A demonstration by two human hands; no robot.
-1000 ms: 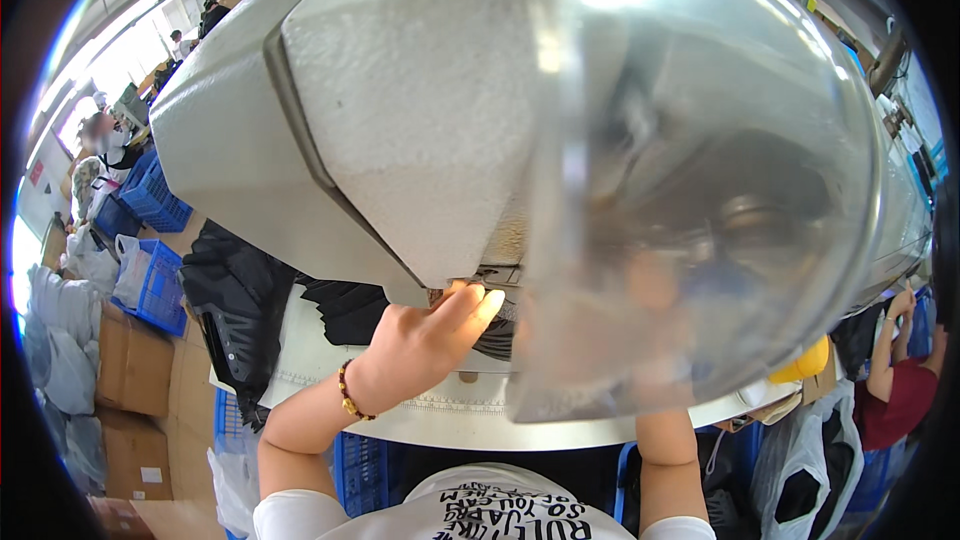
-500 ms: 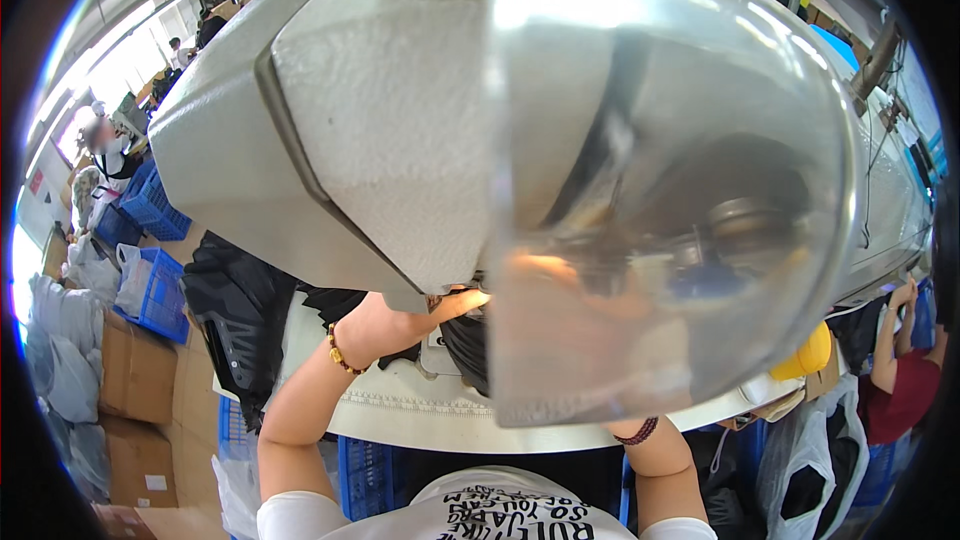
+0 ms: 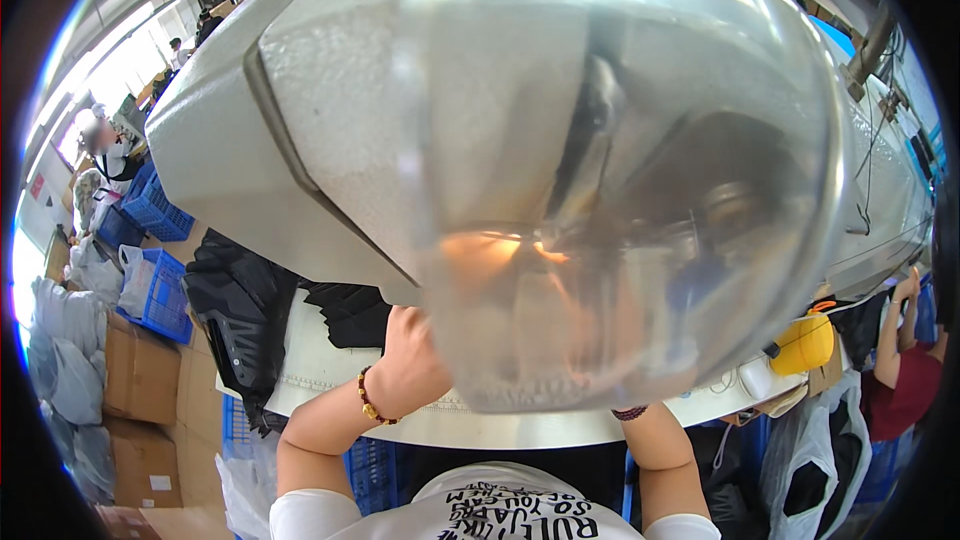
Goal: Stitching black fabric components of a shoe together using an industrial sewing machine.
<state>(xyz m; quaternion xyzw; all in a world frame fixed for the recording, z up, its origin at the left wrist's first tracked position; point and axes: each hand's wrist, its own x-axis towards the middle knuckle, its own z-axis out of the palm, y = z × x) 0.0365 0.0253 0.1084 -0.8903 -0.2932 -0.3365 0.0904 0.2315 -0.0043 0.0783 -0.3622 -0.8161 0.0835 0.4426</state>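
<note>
Your left hand (image 3: pixel 412 365) is over the counter (image 3: pixel 480 427), below the pale machine head (image 3: pixel 230 180), its fingers passing behind the see-through shield (image 3: pixel 640 360); your right hand (image 3: pixel 575 325) shows only as a blur through that shield, farther right. The dark cloth (image 3: pixel 350 318) lies on the counter just to the left of your left hand, slightly away from you, making that hand the nearer; contact cannot be verified. Its layered edge steps from upper left toward lower right, but its full long axis is partly hidden. Grip on either side: cannot tell whether closed or holding anything, fingertips being blurred by the shield
</note>
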